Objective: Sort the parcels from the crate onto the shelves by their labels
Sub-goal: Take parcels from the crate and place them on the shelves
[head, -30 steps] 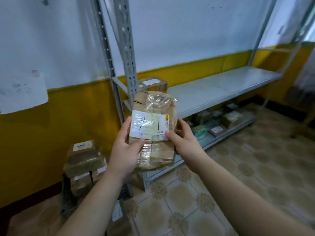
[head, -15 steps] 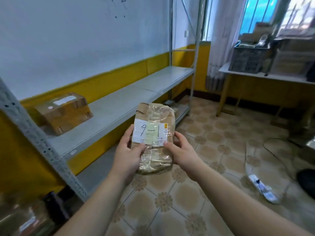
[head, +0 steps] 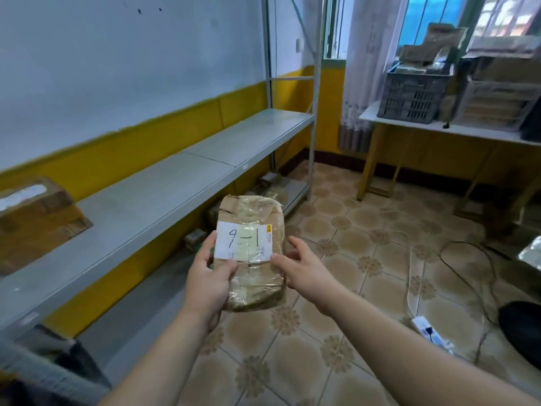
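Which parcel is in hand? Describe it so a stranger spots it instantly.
Before the long grey shelf, over the tiled floor, the left hand grips a tape-wrapped brown parcel, the right hand touching its edge. Unlike the box on the shelf, its white label reads 9-1.

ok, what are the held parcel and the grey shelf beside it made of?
The parcel looks like brown cardboard wrapped in clear glossy tape, judging by the wrinkled shine, with a white paper label. The shelf is probably painted sheet metal: matte grey, thin folded front edge, joined panels.
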A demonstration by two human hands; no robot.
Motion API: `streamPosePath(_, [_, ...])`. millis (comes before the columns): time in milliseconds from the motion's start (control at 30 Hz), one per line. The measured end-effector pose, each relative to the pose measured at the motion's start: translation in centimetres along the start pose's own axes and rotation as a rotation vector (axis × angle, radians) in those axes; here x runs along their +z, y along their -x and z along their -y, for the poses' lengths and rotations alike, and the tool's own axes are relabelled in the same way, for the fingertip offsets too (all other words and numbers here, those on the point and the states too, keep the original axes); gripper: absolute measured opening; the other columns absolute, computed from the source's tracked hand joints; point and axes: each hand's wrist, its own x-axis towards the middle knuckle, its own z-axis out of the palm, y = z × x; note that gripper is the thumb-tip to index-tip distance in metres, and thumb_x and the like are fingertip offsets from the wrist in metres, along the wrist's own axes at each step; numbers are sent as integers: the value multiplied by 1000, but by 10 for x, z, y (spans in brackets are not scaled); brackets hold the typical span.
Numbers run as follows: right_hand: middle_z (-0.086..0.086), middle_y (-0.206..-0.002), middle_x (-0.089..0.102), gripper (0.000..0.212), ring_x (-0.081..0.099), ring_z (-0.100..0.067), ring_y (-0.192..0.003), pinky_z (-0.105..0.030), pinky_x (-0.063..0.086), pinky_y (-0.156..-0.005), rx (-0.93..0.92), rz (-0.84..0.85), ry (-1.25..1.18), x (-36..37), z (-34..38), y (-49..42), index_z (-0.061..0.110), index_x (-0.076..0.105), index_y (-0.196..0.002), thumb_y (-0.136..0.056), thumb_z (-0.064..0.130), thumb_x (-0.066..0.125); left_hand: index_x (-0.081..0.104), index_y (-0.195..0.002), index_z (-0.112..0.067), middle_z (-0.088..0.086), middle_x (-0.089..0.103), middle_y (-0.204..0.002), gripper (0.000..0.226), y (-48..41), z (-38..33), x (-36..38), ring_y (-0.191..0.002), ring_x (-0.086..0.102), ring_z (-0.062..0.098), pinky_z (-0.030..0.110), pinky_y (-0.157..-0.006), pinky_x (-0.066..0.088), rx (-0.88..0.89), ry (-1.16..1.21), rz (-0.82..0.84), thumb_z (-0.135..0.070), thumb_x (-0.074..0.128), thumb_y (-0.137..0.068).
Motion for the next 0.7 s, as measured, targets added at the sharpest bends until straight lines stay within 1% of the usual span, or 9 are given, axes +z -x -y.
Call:
streamPosePath(100, [5, -140, 49, 89, 55, -18, -120, -45, 46, -106, 30, 28, 52, 17, 1, -50, 32, 22, -154, -80, 57, 65, 45, -138, -39, 0, 63, -122, 63, -54, 9, -11, -103, 66, 24, 51, -80, 58, -19, -46, -28, 2, 58, -92])
streamPosePath(200, [4, -141, 49, 83, 55, -18, -121, -42, 46, -106, 73, 47, 85, 35, 4, -103, 30, 22, -155, -87, 50, 65, 44, -140, -39, 0, 62, -123, 62, -114, 16, -18, -102, 66, 23, 49, -78, 59, -44, -81, -48, 0, 58, -92])
streamPosePath(367, [0, -147, 47, 85, 54, -20, -120, -45, 46, -106, 195, 41, 168, 50, 8, -179, 29, 20, -156, -86, 55, 62, 42, -142, -34, 3, 61, -124, 60, -194, 24, -17, -98, 67, 23, 46, -75, 60, -142, -64, -63, 1, 54, -94])
streamPosePath(433, [-1, -148, 46, 85, 53, -21, -124, -45, 45, -107, 231, 57, 196, 54, 10, -202, 28, 18, -156, -88, 54, 62, 40, -143, -31, 3, 62, -118, 59, -216, 26, -17, -93, 67, 20, 41, -69, 60, -186, -49, -70, 2, 52, -95])
streamPosePath(500, [-1, -148, 46, 86, 53, -22, -125, -43, 45, -106, 254, 89, 216, 58, 11, -225, 29, 18, -156, -87, 54, 62, 40, -144, -30, -1, 62, -109, 60, -236, 29, -18, -88, 67, 17, 37, -65, 60, -219, -49, -87, 3, 52, -95])
streamPosePath(533, [-1, -147, 46, 86, 53, -21, -124, -42, 45, -106, 264, 108, 231, 61, 11, -237, 29, 18, -156, -87, 54, 62, 40, -144, -29, -2, 62, -107, 60, -246, 32, -19, -89, 67, 17, 38, -66, 60, -234, -53, -100, 3, 53, -95])
streamPosePath(600, [-2, -146, 48, 86, 54, -21, -123, -41, 46, -106, 283, 147, 254, 66, 7, -264, 28, 19, -156, -87, 52, 62, 42, -144, -30, 0, 62, -110, 61, -266, 40, -20, -92, 67, 19, 40, -69, 60, -262, -53, -143, 3, 54, -94])
streamPosePath(633, [-2, -145, 49, 85, 55, -20, -122, -41, 46, -105, 292, 170, 265, 69, 5, -277, 27, 19, -156, -87, 52, 62, 42, -143, -29, 1, 61, -112, 59, -275, 43, -21, -93, 66, 19, 39, -67, 60, -270, -50, -165, 2, 54, -94])
streamPosePath(700, [1, -141, 52, 82, 58, -18, -117, -39, 49, -102, 303, 227, 282, 75, 0, -305, 27, 20, -156, -88, 49, 61, 42, -143, -29, 2, 60, -117, 58, -294, 52, -21, -96, 65, 18, 30, -59, 58, -279, -59, -194, 0, 54, -95])
